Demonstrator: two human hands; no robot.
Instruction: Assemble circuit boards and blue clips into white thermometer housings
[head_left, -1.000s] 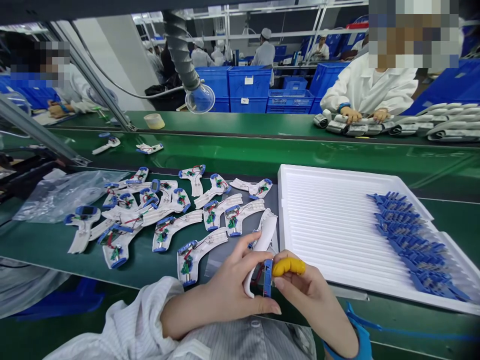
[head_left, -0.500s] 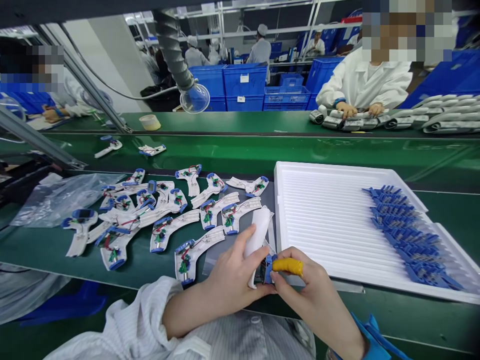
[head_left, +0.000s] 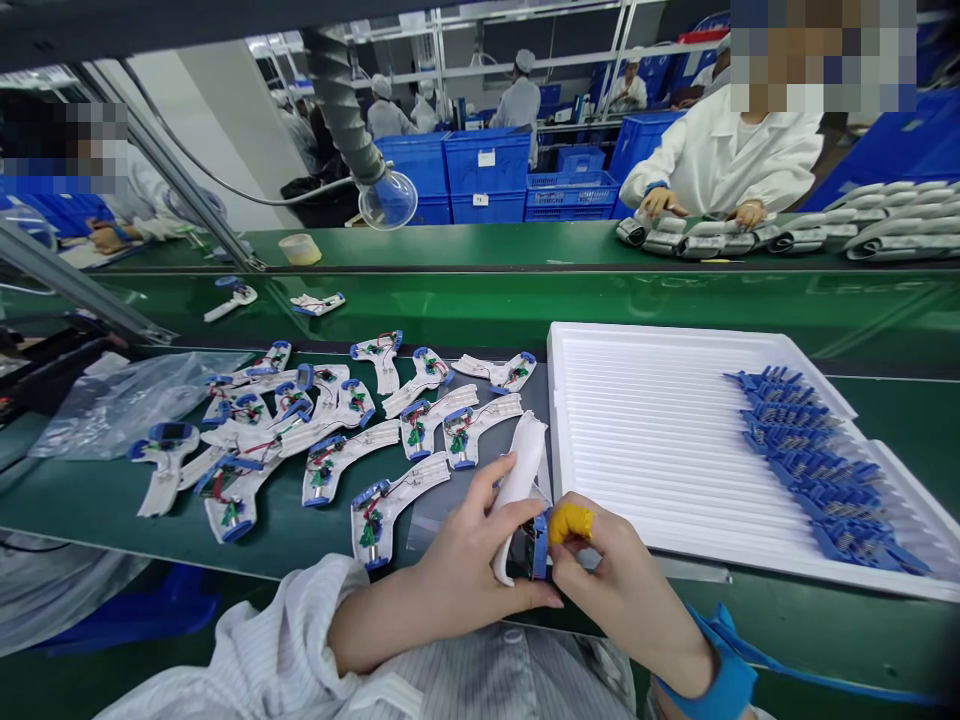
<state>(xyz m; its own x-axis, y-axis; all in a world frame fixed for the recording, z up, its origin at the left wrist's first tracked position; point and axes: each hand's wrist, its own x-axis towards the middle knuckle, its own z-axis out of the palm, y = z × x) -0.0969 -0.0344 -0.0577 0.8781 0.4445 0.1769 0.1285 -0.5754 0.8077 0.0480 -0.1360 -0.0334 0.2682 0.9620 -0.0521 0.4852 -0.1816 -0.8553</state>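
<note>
My left hand (head_left: 469, 560) is closed around a white handle-shaped shell (head_left: 520, 480), held upright near the table's front edge. My right hand (head_left: 607, 580), with a yellow finger cot (head_left: 570, 522) on its forefinger, pinches a small blue part (head_left: 538, 545) at the shell's lower end. Just left of my hands lie several open white shell halves (head_left: 397, 495) with blue trim and green circuit boards. To the right stands a white ribbed tray (head_left: 660, 440) holding several blue parts (head_left: 817, 470) in rows.
A clear plastic bag (head_left: 120, 395) lies at the far left. Two more shells (head_left: 319, 302) lie on the green conveyor belt (head_left: 600, 300) behind. A person in white (head_left: 735, 150) handles grey rolled pieces across the belt. Blue crates (head_left: 487, 170) stand further back.
My right forefinger has curled in closer against the blue part at the shell's end. The shell sits slightly more upright in my left hand. The person across has moved one hand left.
</note>
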